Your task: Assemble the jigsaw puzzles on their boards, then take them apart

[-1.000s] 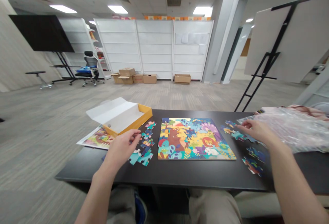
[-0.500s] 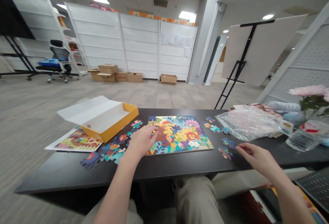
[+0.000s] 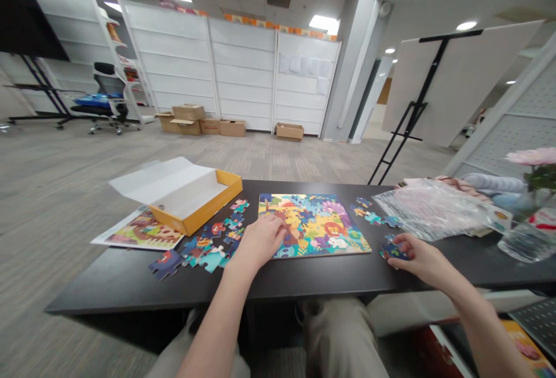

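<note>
A colourful jigsaw puzzle [image 3: 317,224] with a lion and other animals lies on the black table. My left hand [image 3: 264,238] rests over its left part, fingers laid on the pieces and covering some of them; nothing shows held there. At the right, my right hand [image 3: 414,256] has thumb and fingers closed on the edge of a dark blue puzzle piece [image 3: 393,249], low over the tabletop. More loose pieces [image 3: 374,217] lie behind that hand. Left of the puzzle, several other loose pieces [image 3: 212,257] are spread in a heap.
An open yellow box [image 3: 212,204] with a white lid stands at the left, partly on a printed picture sheet [image 3: 145,230]. Plastic bags [image 3: 430,207] and a clear vase [image 3: 525,236] with pink flowers sit on the right. The black table's [image 3: 130,291] front edge runs before my knees.
My right hand has moved left onto the dark blue piece and closed on it. My left hand has come down flatter on the puzzle. The whole view has shifted slightly.
</note>
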Tool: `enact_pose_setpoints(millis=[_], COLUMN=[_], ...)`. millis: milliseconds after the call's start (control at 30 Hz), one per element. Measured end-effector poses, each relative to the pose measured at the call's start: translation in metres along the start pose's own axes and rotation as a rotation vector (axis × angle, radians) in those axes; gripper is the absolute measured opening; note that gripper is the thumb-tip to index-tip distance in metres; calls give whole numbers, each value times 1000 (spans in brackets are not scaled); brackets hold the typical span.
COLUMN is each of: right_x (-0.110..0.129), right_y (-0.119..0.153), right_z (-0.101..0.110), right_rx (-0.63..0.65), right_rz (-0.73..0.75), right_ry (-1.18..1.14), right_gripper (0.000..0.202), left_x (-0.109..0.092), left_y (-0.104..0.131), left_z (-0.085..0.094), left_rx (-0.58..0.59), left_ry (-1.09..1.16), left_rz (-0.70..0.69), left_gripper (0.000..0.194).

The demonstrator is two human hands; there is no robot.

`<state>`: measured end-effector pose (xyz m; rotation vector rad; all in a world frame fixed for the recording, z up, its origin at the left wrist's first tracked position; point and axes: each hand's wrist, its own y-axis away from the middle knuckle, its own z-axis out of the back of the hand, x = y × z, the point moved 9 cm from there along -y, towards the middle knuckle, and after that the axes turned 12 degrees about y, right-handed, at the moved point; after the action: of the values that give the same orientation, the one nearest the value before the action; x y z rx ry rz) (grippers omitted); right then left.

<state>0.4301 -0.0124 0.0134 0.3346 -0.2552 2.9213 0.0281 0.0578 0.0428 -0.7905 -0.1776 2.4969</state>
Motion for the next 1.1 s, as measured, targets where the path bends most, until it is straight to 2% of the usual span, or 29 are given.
enact_pose_setpoints(millis=[100, 200, 267, 367, 433, 500, 600, 667, 767, 967, 1100], right_x=[2, 30, 70, 151, 210, 261, 313, 330, 339, 342, 346], right_y=[-10, -28, -47, -82, -103, -119, -136, -142, -147, -155, -151], right_z=[0, 18, 32, 37, 23, 0, -41, -64, -86, -95, -97], right_rx=[88, 139, 164, 252, 352, 445, 527, 577, 627, 565, 548], right_rz=[-6, 8, 77, 248, 392, 500, 584, 613, 657, 761, 776], right_ry=[-190, -345, -380, -436, -454, -427, -384, -360, -334, -261, -189], right_gripper=[48, 53, 54, 47, 44, 40, 35, 35, 37, 38, 40], left_x=[2, 2, 1, 1, 1, 4, 9, 11, 10, 5, 6], left_y=[2, 4, 5, 6, 6, 5, 4, 3, 3, 1, 0], left_z=[-3, -7, -10, -12, -11, -9, -7, -4, -1, -2, -3], left_rx=[26, 56, 76, 90, 85, 80, 85, 85, 79, 103, 80], left_ry=[-39, -74, -87, -99, -85, -51, 12, 42, 51, 2, -8], left_rz=[10, -4, -3, 22, 36, 43, 42, 39, 51, 87, 78], left_gripper=[23, 26, 27, 28, 29, 29, 28, 27, 25, 23, 22])
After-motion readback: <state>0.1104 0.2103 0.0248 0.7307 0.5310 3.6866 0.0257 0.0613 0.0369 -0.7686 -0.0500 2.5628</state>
